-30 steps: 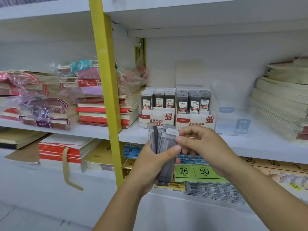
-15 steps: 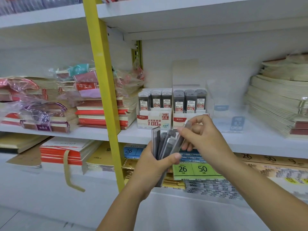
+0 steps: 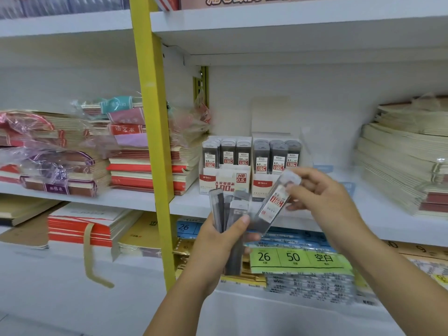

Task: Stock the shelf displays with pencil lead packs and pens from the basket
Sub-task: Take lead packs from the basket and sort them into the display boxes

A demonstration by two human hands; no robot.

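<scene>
Several lead packs (image 3: 234, 214) are standing fanned in the left hand (image 3: 218, 246), whose grip is wrapping their lower halves, the thumb pressing across the front. In the head view, the only one given, this bundle is sitting just below the middle of the picture, in front of the shelf (image 3: 388, 214) edge.

At two o'clock from the bundle, the right hand (image 3: 324, 197) is pinching the clear cap end of a single pack (image 3: 274, 204), its grip closed on that pack between thumb and fingertips. The pack is tilting, its lower end pointing toward seven o'clock and lying just beside the bundle; whether they are touching I cannot tell.

At twelve o'clock from the hands, two display boxes are standing side by side on the shelf: the 0.5 box (image 3: 225, 180), and at its three o'clock the 0.7 box (image 3: 260, 184). Both are showing upright rows of packs, and the single pack is hanging in front of the 0.7 box.

Notebooks (image 3: 145, 170) are lying at nine o'clock beyond a yellow post (image 3: 152, 141), and paper stacks (image 3: 400, 166) at three o'clock. No basket is showing.

Judging by this, one pack is being singled out for a box. Its label is blurring, so the size is needing a check first. Next it is calling for turning upright, label forward, and sliding straight into a gap, since both rows are looking nearly full.
</scene>
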